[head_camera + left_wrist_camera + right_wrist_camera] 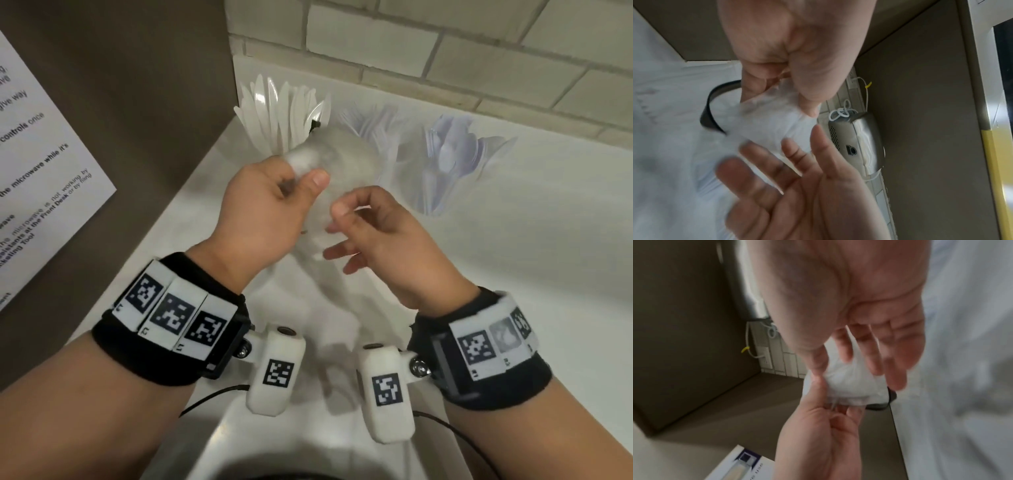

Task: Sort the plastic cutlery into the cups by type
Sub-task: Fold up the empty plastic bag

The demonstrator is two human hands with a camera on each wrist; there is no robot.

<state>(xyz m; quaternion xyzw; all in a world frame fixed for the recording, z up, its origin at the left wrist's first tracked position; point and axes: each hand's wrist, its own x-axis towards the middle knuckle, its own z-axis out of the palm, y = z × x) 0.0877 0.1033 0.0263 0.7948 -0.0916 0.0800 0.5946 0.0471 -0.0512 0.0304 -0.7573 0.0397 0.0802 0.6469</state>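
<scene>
My left hand (pixel 303 178) pinches the top of a thin clear plastic bag (pixel 342 161) between thumb and fingers. The bag hangs blurred below it, and what it holds cannot be told. My right hand (pixel 339 236) is beside the bag with fingers spread and relaxed, gripping nothing. In the left wrist view the left hand (pixel 797 91) pinches the bag (pixel 774 120) above the right palm (pixel 801 186). Three clear cups stand at the back: one with white knives (pixel 281 113), a middle one with forks (pixel 373 123), a right one with spoons (pixel 452 154).
The white counter (pixel 513 274) runs along a tiled wall (pixel 445 51). A brown panel with a printed notice (pixel 44 164) closes the left side. A steel appliance (pixel 857 146) and white cables lie further along the counter. A printed box (pixel 740 465) sits nearby.
</scene>
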